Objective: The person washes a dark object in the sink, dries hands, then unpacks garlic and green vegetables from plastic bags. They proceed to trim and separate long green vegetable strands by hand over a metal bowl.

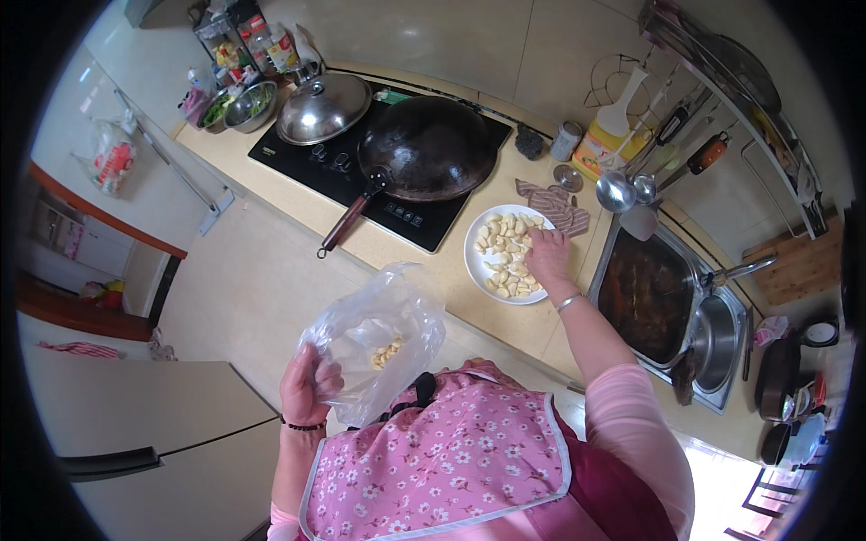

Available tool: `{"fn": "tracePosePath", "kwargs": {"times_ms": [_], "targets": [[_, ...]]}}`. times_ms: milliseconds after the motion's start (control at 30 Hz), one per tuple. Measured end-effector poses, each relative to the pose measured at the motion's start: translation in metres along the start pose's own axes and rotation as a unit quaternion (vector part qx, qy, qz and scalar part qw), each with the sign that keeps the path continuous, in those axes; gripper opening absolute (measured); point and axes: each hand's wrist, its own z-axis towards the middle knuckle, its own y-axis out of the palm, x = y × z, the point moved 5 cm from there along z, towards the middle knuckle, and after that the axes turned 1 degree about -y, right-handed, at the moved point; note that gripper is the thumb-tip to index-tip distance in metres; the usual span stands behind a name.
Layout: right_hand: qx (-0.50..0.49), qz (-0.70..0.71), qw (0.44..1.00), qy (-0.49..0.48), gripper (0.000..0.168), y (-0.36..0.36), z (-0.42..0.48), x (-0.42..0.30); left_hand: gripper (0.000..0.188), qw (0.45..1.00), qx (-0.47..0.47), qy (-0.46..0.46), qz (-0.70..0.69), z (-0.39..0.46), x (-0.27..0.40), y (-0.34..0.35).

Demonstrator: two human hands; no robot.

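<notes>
My left hand (308, 387) grips the edge of a clear plastic bag (413, 304), which hangs open-mouthed in front of my floral apron (440, 460). A small heap of peeled garlic cloves (386, 353) lies inside the bag. On the counter, a round white plate (473, 272) carries many peeled garlic cloves (504, 241), spread over its surface. My right hand (549, 255) reaches over the plate's right side with its fingertips down among the cloves; whether it pinches one is hidden.
A dark wok (429, 149) and a domed steel lid (325, 108) sit on the black cooktop (419, 226). A striped cloth (558, 206) lies behind the plate. To the right are a steel sink (720, 338) and hanging ladles (616, 192). Steel bowls (252, 108) stand at the far left.
</notes>
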Motion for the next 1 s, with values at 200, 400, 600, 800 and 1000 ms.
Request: {"fn": "tracePosePath", "kwargs": {"times_ms": [200,400,600,800,1000], "targets": [[0.033,0.1,0.981,-0.166,0.015,-0.001,-0.013,-0.059,0.021,1.0,-0.001,-0.006,0.004,0.005,-0.003,0.001],[-0.089,0.097,0.953,-0.272,0.013,0.015,-0.028,-0.066,0.021,1.0,0.013,0.002,0.005,0.006,0.001,0.004],[-0.034,0.054,0.957,-0.284,0.011,-0.005,-0.024,-0.03,0.021,1.0,-0.004,-0.015,-0.007,0.007,-0.003,0.002],[-0.012,0.105,0.966,-0.238,0.016,0.008,-0.006,-0.055,0.023,0.997,0.001,-0.021,0.069,0.012,-0.003,0.023],[-0.003,0.024,0.986,-0.168,0.019,0.021,0.012,-0.056,0.023,0.99,-0.075,-0.052,0.106,0.016,-0.002,0.044]]}}
